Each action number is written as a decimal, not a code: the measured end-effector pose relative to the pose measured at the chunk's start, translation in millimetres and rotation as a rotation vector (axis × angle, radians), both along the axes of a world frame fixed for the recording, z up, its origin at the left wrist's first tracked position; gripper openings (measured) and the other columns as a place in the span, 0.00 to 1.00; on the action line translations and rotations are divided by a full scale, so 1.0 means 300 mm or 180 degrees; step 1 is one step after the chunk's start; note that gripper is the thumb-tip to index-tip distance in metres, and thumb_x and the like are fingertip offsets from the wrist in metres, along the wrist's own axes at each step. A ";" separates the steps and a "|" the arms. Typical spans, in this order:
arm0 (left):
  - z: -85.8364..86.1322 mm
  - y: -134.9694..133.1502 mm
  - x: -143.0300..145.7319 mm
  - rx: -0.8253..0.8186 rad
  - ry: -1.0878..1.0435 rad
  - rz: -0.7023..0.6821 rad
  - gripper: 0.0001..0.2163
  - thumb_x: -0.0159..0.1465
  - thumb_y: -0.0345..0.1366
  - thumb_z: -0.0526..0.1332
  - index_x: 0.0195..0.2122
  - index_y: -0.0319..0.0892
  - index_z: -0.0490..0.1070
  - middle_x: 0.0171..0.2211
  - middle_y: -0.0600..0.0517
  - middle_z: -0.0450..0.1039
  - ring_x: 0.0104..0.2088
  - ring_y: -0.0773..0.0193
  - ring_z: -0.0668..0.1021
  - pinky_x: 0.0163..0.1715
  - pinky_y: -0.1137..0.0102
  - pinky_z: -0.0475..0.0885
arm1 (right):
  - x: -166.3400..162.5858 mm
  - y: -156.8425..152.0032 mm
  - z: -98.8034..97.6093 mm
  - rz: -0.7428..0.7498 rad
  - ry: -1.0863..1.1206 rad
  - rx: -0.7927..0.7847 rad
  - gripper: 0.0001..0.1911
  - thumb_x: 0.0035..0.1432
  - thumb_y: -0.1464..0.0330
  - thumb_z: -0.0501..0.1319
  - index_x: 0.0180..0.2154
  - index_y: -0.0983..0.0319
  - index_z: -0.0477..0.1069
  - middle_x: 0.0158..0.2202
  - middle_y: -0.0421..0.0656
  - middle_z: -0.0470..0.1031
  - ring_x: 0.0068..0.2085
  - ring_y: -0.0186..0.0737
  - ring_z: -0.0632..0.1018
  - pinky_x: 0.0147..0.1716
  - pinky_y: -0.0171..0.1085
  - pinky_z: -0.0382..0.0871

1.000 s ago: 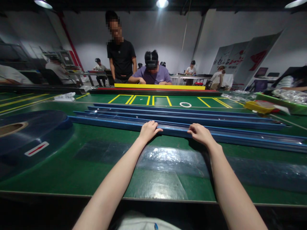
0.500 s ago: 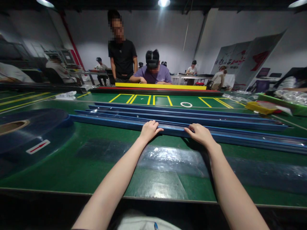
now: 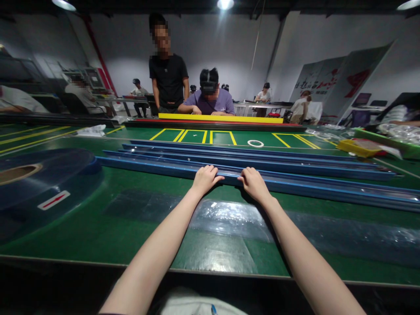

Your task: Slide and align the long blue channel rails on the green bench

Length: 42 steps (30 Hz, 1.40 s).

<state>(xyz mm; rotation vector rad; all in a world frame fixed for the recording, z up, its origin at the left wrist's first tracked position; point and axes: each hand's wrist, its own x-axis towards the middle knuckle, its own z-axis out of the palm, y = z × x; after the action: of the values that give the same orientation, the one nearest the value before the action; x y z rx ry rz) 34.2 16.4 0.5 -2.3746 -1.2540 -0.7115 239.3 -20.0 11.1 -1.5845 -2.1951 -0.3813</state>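
A long blue channel-shaped profile (image 3: 315,185) lies across the green table nearest to me, with clear film showing along its inside. My left hand (image 3: 204,180) is closed over it near the middle, fingers on the far side and thumb along the near wall. A short way to the right, my right hand (image 3: 255,183) grips the same profile, with the thumb toward my left one. The film under my fingers is hidden. At the left, a big roll of clear bluish film (image 3: 70,175) with a cardboard core and red-arrow label sits close to the profile's end.
More blue profiles (image 3: 262,162) lie just behind. A clear film strip (image 3: 229,216) lies flat before me. Farther back are a white ring (image 3: 255,143), yellow tape lines, a yellow bar (image 3: 219,117) and a yellow tray (image 3: 357,148). Across the table, one person sits and another stands.
My right hand has slid left along the blue profile, closer to my left hand. The left hand and the profile stay where they were.
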 end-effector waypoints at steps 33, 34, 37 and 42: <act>-0.006 0.002 0.002 -0.0062 0.0140 -0.0267 0.17 0.63 0.50 0.53 0.31 0.40 0.69 0.35 0.49 0.72 0.37 0.61 0.72 0.35 0.69 0.62 | 0.168 -0.041 0.073 -0.0233 0.0211 -0.0524 0.09 0.54 0.65 0.55 0.24 0.61 0.66 0.30 0.44 0.73 0.33 0.39 0.70 0.33 0.35 0.57; -0.005 0.002 0.002 -0.0089 0.0125 -0.0281 0.17 0.63 0.50 0.53 0.31 0.40 0.69 0.35 0.49 0.72 0.37 0.61 0.72 0.35 0.70 0.62 | 0.168 -0.040 0.073 -0.0242 0.0222 -0.0545 0.08 0.53 0.65 0.55 0.24 0.61 0.66 0.30 0.44 0.73 0.33 0.39 0.70 0.33 0.35 0.57; -0.002 0.002 0.002 -0.0159 0.0104 -0.0308 0.16 0.63 0.49 0.53 0.30 0.40 0.68 0.33 0.49 0.72 0.36 0.62 0.72 0.35 0.70 0.63 | 0.170 -0.037 0.072 -0.0273 0.0228 -0.0594 0.08 0.54 0.65 0.55 0.25 0.61 0.66 0.31 0.44 0.73 0.34 0.39 0.70 0.34 0.35 0.57; 0.005 0.000 0.003 -0.0215 0.0143 -0.0283 0.17 0.63 0.49 0.53 0.29 0.40 0.69 0.31 0.49 0.71 0.36 0.62 0.72 0.34 0.70 0.63 | 0.167 -0.038 0.075 -0.0314 0.0210 -0.0655 0.08 0.54 0.65 0.55 0.26 0.61 0.67 0.31 0.45 0.73 0.34 0.39 0.70 0.34 0.35 0.58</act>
<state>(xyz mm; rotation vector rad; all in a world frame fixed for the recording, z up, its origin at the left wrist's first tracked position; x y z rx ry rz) 35.0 16.3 1.9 -2.5002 -1.1782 -0.6478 289.4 -31.5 33.8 -1.7911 -2.1696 -0.1318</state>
